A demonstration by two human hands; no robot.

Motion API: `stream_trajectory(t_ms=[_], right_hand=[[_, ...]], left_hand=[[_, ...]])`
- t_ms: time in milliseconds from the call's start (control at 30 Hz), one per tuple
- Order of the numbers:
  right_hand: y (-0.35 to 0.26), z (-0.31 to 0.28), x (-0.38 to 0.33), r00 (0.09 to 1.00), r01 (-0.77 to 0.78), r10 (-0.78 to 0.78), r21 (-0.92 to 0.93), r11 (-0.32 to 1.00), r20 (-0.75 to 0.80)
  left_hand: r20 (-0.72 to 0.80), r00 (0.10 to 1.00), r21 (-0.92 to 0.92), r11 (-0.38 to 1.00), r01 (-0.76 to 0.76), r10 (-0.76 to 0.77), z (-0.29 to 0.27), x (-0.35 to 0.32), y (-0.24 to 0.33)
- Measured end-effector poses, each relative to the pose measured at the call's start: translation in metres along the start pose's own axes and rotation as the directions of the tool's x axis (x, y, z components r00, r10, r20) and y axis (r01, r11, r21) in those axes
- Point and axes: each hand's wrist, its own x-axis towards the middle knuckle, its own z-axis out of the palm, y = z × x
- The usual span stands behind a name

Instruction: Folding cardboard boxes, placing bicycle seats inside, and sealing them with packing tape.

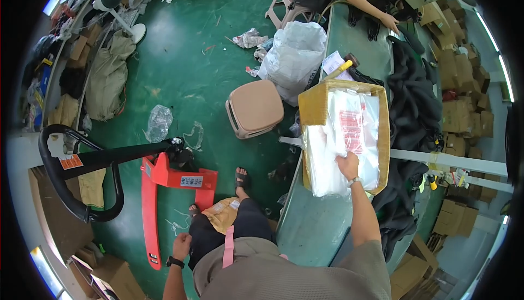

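Note:
A yellow-brown cardboard box (384, 136) stands open on the green-topped table, filled with a stack of clear and white plastic bags (364, 109) that bear red print. My right hand (347, 165) is over the near part of the stack, its fingers closed on a plastic bag. Some bags hang over the box's near left side. Low beside my left thigh is my left hand (182, 245), its fingers curled in, with nothing visible in them. A yellow-handled tool (339, 69) lies just beyond the box.
A red pallet jack (180, 175) with a black handle stands at my left. Ahead are a beige stool (256, 106) and a white sack (295, 54). Dark fabric (409, 92) heaps along the table's right. Another person's hand (389, 22) works at the far end.

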Motion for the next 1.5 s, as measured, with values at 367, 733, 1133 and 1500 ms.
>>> stream_trajectory(t_ms=[367, 733, 1133, 1500], right_hand=[[-0.003, -0.061, -0.017, 0.985, 0.021, -0.09, 0.423, 0.906, 0.144], [-0.013, 0.013, -0.023, 0.996, 0.076, -0.077, 0.042, 0.996, 0.033], [-0.01, -0.07, -0.039, 0.924, -0.331, 0.087, 0.663, 0.672, 0.373], [-0.056, -0.141, -0.135, 0.944, -0.328, 0.134, 0.81, 0.486, 0.302]], left_hand=[[-0.015, 1.0, -0.052, 0.998, -0.02, 0.02, -0.028, 0.02, -0.04], [-0.039, 0.922, 0.002, 0.922, -0.386, 0.386, -0.013, 0.001, 0.104], [0.368, 0.587, -0.623, 0.66, -0.42, 0.721, 0.225, -0.002, 0.404], [0.581, 0.431, -0.788, 0.61, 0.084, 0.691, 0.245, -0.073, 0.461]])
